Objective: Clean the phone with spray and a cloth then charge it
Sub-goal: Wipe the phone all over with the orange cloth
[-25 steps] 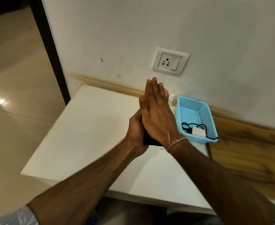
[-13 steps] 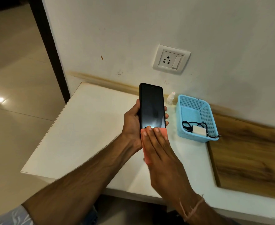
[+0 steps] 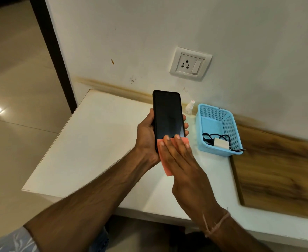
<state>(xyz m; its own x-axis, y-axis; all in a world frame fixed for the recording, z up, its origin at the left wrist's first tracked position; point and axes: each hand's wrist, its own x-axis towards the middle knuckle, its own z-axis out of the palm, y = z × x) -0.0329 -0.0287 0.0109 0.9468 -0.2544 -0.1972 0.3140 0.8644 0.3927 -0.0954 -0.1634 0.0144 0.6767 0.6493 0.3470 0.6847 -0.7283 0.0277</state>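
Blue basket (image 3: 216, 122) with charger (image 3: 220, 143) beside phone (image 3: 167, 115) gripped in left hand (image 3: 146, 140); right hand (image 3: 184, 160) flat on cloth (image 3: 165, 160).

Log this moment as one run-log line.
stage: wiping | left hand: holds phone upright | right hand: presses pink cloth on lower screen | charger: in blue basket, unplugged
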